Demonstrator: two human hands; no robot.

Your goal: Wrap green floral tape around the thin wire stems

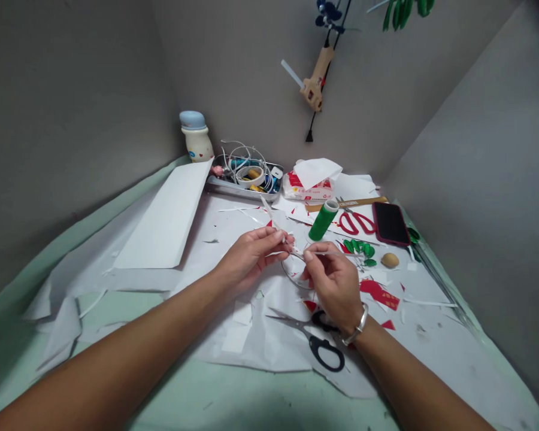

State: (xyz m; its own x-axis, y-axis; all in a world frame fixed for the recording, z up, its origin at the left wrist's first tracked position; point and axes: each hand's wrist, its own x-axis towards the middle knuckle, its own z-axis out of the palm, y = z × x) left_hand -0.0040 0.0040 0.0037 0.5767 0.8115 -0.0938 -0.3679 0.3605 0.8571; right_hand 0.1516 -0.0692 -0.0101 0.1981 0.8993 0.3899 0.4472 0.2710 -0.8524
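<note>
Over the middle of the paper-covered table, my left hand (257,254) is closed in a pinch on a narrow white strip (266,208), whose end sticks up past the fingers. My right hand (335,280), with a silver bangle on the wrist, pinches a thin pale wire (297,255) that spans the small gap between both hands. Exactly how strip and wire meet is hidden by my fingers. Black-handled scissors (327,354) lie partly open below my right hand. Just beyond it stands a green thread spool (323,221), slightly tilted in view.
Behind are a metal tray (242,190) of spools and cords, a tissue pack (308,187) and a bottle (198,140). To the right lie red scissors (357,222), a phone (390,224), green leaf pieces (358,246) and metal rods (444,287). A glue gun (317,81) hangs on the wall.
</note>
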